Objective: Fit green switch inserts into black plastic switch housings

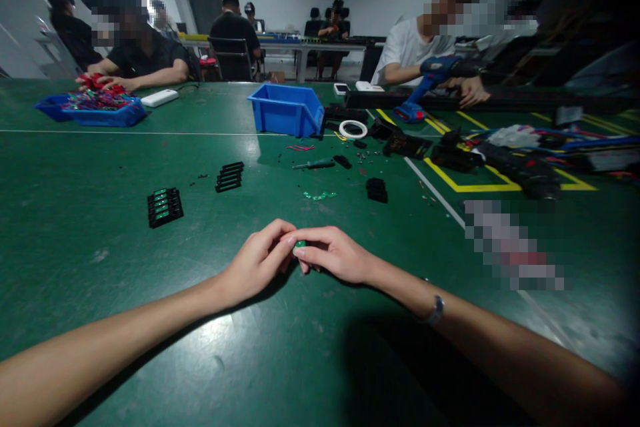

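My left hand point(263, 255) and my right hand point(345, 255) meet low over the green table, fingertips together. Between the thumb and fingers of my right hand is a small green circuit board point(300, 244), mostly covered. The fingers of my left hand are closed against the same piece from the other side. Just beyond lies a curved row of small green boards point(320, 195). To the left sit a black holder with green boards in its slots point(165, 207) and several slim black frames point(230, 177). A stack of black parts point(377, 189) lies to the right.
A blue bin point(287, 110) stands at the back middle, near a screwdriver point(315, 164), a white tape ring point(353, 129) and scattered screws. Blue trays of wires point(107, 110) are at the far left. Power tools and cables crowd the right, and co-workers sit opposite.
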`<state>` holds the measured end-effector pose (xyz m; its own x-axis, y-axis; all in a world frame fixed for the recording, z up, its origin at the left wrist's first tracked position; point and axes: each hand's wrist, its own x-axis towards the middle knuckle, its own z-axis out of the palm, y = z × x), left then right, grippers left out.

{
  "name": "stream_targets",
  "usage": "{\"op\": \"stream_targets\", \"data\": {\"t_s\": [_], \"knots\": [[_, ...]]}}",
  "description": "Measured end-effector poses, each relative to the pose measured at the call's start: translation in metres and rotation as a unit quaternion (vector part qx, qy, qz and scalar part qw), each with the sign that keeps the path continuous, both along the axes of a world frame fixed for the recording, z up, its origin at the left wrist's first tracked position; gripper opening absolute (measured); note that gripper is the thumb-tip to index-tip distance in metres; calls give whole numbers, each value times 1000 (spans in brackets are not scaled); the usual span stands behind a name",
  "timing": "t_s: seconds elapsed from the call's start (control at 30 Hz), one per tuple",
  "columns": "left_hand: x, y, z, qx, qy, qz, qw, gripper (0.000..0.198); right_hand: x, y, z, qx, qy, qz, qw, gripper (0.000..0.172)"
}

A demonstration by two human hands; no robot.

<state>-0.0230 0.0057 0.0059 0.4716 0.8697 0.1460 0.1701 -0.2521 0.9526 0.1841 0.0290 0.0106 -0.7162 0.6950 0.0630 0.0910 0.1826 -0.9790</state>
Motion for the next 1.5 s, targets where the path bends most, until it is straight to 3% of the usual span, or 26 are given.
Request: {"op": "stream_targets", "data": {"t_s": [0.9, 1.5], "knots": [[1, 1, -3, -31, -12, -1, 999, 30, 0, 1, -1, -16, -21, -7, 1000, 26], [1, 1, -4, -44, -22, 0, 999, 31, 2, 4, -3, -35, -8, 12, 999, 37]]}}
